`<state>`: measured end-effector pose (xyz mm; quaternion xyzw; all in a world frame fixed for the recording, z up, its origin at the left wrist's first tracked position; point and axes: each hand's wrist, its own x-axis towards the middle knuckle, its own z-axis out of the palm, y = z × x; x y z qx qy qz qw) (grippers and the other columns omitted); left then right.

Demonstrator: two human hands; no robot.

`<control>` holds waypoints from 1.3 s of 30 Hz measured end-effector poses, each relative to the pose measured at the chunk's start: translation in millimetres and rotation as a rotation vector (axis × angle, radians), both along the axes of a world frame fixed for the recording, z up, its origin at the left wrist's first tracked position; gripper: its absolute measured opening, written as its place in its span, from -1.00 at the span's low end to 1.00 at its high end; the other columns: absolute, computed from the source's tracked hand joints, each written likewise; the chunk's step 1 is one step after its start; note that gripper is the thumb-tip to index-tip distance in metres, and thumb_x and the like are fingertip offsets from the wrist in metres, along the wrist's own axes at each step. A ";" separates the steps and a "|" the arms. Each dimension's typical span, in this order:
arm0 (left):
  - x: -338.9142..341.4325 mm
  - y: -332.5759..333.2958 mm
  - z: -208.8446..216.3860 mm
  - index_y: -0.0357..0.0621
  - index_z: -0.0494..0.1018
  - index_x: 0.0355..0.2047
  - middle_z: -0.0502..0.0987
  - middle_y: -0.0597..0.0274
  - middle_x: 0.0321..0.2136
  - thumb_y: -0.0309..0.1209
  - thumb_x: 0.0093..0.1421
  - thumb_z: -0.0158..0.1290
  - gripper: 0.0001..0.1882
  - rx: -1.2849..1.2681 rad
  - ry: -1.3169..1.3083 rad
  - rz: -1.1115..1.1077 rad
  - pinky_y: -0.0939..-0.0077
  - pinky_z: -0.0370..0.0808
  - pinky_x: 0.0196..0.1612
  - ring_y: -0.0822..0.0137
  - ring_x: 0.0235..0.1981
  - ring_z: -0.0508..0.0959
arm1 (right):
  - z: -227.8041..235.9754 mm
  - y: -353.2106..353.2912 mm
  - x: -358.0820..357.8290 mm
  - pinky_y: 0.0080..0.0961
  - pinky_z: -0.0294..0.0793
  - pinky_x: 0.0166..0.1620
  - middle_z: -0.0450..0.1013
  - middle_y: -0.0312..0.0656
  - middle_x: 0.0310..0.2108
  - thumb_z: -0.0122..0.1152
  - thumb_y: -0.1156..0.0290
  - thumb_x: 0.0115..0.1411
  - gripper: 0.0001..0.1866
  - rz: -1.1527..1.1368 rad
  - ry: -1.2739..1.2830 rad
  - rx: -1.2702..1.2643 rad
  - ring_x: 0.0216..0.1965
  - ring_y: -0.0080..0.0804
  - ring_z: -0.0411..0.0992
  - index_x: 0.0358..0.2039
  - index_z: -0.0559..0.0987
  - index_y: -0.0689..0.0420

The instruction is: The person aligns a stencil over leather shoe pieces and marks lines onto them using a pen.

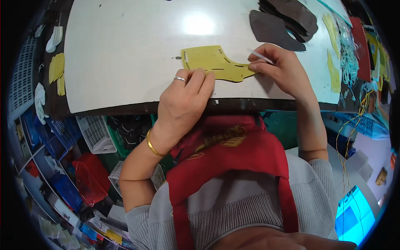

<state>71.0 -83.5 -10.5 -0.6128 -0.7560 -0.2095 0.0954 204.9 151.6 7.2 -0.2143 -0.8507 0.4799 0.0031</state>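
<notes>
The yellow pattern piece [213, 63] is lying flat near the front edge of the white desk [125, 50]. It could be sliding off line, since only the left hand [185, 98] is pressing it with flat fingers while the right hand [280, 68] is pinching a thin white marking stick [261, 56] at its narrow end. It is looking thin, slotted and curved.

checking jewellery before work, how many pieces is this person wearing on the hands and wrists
2. A silver ring on a finger of the left hand, and a gold bangle on the left wrist. The right hand shows none, though its far side is hidden.
</notes>
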 end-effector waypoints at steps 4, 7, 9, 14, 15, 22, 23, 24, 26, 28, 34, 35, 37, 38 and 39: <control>1.4 5.6 6.1 -0.08 0.58 0.02 0.53 0.29 -0.24 -0.52 0.01 0.14 -0.51 -0.152 0.055 -0.003 0.50 0.58 -0.38 0.25 -0.26 0.54 | 2.2 -2.8 5.9 -0.46 0.53 -0.31 0.62 -0.12 -0.47 0.37 0.31 0.17 -0.83 -0.051 -0.109 0.109 -0.44 -0.26 0.60 -0.33 0.71 0.14; 4.4 7.4 8.4 -0.07 0.57 0.05 0.49 0.27 -0.27 -0.51 0.02 0.13 -0.50 -0.172 0.081 -0.042 0.49 0.58 -0.36 0.24 -0.27 0.52 | -1.0 -11.4 12.8 -0.42 0.53 -0.33 0.61 -0.14 -0.46 0.39 0.30 0.16 -0.84 -0.062 -0.041 0.282 -0.43 -0.23 0.59 -0.33 0.72 0.11; 7.2 8.6 8.7 -0.06 0.57 0.06 0.48 0.25 -0.27 -0.50 0.03 0.12 -0.50 -0.175 0.083 -0.047 0.46 0.58 -0.33 0.22 -0.27 0.52 | -2.0 -15.1 14.7 -0.38 0.53 -0.34 0.60 -0.16 -0.44 0.39 0.32 0.16 -0.86 -0.011 0.043 0.430 -0.42 -0.21 0.58 -0.34 0.72 0.09; 17.9 13.4 2.3 -0.30 0.56 0.02 0.52 0.05 -0.21 -0.51 0.05 0.10 -0.54 -0.135 0.137 -0.063 0.33 0.58 -0.11 0.12 -0.18 0.55 | -5.2 -7.3 14.2 -0.41 0.54 -0.33 0.60 -0.19 -0.42 0.38 0.36 0.16 -0.88 0.043 0.069 0.411 -0.42 -0.25 0.58 -0.31 0.73 0.10; 21.0 15.1 -0.4 -0.30 0.56 0.02 0.52 0.05 -0.21 -0.51 0.05 0.10 -0.54 -0.135 0.134 -0.050 0.33 0.58 -0.11 0.12 -0.18 0.55 | -6.0 -4.8 13.6 -0.43 0.54 -0.32 0.60 -0.19 -0.42 0.37 0.37 0.18 -0.88 0.048 0.084 0.346 -0.42 -0.26 0.58 -0.30 0.72 0.12; 34.4 11.4 -0.3 -0.34 0.55 0.02 0.54 -0.13 -0.13 -0.46 0.09 0.06 -0.55 -0.113 0.139 -0.006 0.31 0.60 -0.01 0.06 -0.09 0.58 | 23.5 0.4 -22.3 -0.41 0.51 -0.27 0.59 -0.15 -0.37 0.02 0.20 0.44 -0.66 0.038 0.419 0.524 -0.33 -0.14 0.56 -0.25 0.64 0.19; 34.7 10.1 0.4 -0.32 0.54 0.03 0.54 -0.15 -0.10 -0.43 0.11 0.05 -0.54 -0.111 0.099 -0.020 0.30 0.60 0.00 0.04 -0.09 0.59 | 26.0 -5.0 -32.2 -0.30 0.52 -0.28 0.58 -0.15 -0.43 0.00 0.11 0.45 -0.62 0.161 0.359 0.630 -0.37 -0.12 0.56 -0.30 0.62 0.13; 35.1 9.5 -1.6 -0.32 0.54 0.03 0.54 -0.15 -0.10 -0.43 0.11 0.05 -0.54 -0.112 0.100 -0.004 0.30 0.60 0.00 0.04 -0.09 0.59 | 25.5 -14.8 -43.6 -0.30 0.52 -0.28 0.58 -0.15 -0.43 0.00 0.11 0.45 -0.62 0.175 0.367 0.627 -0.37 -0.12 0.56 -0.30 0.62 0.13; 36.7 7.3 -7.3 -0.33 0.48 0.07 0.50 -0.14 -0.09 -0.32 0.23 -0.03 -0.55 -0.144 0.117 -0.018 0.23 0.54 0.09 0.01 -0.07 0.55 | 23.7 -36.7 -64.8 -0.25 0.51 -0.32 0.56 -0.13 -0.51 0.04 0.13 0.43 -0.68 0.237 0.152 0.141 -0.43 -0.10 0.56 -0.31 0.61 0.06; 37.2 5.4 -3.8 -0.32 0.48 0.06 0.50 -0.15 -0.08 -0.30 0.23 -0.03 -0.55 -0.150 0.108 -0.015 0.20 0.54 0.09 -0.02 -0.06 0.55 | 19.7 -41.4 -79.4 -0.31 0.52 -0.33 0.57 -0.14 -0.48 0.10 0.18 0.40 -0.73 0.438 0.110 0.211 -0.44 -0.15 0.57 -0.29 0.61 0.09; 39.7 6.4 -7.0 -0.30 0.49 0.02 0.49 -0.13 -0.09 -0.26 0.22 -0.02 -0.55 -0.128 0.067 -0.014 0.18 0.54 0.07 -0.04 -0.09 0.53 | 7.1 -47.9 -110.6 -0.31 0.52 -0.39 0.56 -0.15 -0.51 0.16 0.10 0.36 -0.70 0.650 0.211 0.521 -0.48 -0.10 0.56 -0.30 0.60 0.07; 39.8 7.5 -7.1 -0.30 0.50 0.00 0.49 -0.13 -0.09 -0.26 0.22 -0.02 -0.56 -0.140 0.064 -0.006 0.18 0.55 0.06 -0.03 -0.10 0.53 | 3.3 -46.6 -115.0 -0.23 0.50 -0.44 0.53 -0.16 -0.59 0.13 -0.01 0.36 -0.64 0.616 0.309 0.593 -0.51 -0.07 0.55 -0.32 0.58 0.03; 39.2 9.0 -8.5 -0.29 0.50 -0.01 0.49 -0.12 -0.09 -0.26 0.21 -0.02 -0.58 -0.120 0.058 -0.004 0.17 0.56 0.04 -0.02 -0.11 0.53 | 10.4 -45.3 -115.3 -0.23 0.50 -0.45 0.53 -0.16 -0.60 0.14 0.00 0.36 -0.65 0.561 0.305 0.554 -0.53 -0.07 0.54 -0.33 0.57 0.02; 39.4 8.6 -8.8 -0.28 0.51 -0.03 0.48 -0.12 -0.09 -0.26 0.21 -0.01 -0.59 -0.103 0.053 0.001 0.17 0.56 0.02 -0.02 -0.12 0.53 | 17.9 -45.4 -115.0 -0.23 0.50 -0.46 0.52 -0.17 -0.60 0.14 0.00 0.35 -0.66 0.509 0.304 0.512 -0.54 -0.08 0.54 -0.33 0.57 0.02; 41.5 7.2 -8.7 -0.28 0.51 -0.03 0.48 -0.12 -0.09 -0.26 0.21 -0.01 -0.59 -0.106 0.053 0.009 0.17 0.56 0.02 -0.02 -0.12 0.53 | 26.8 -42.6 -110.1 -0.23 0.52 -0.45 0.52 -0.17 -0.59 0.14 0.03 0.36 -0.69 0.583 0.200 0.461 -0.52 -0.10 0.55 -0.33 0.57 0.00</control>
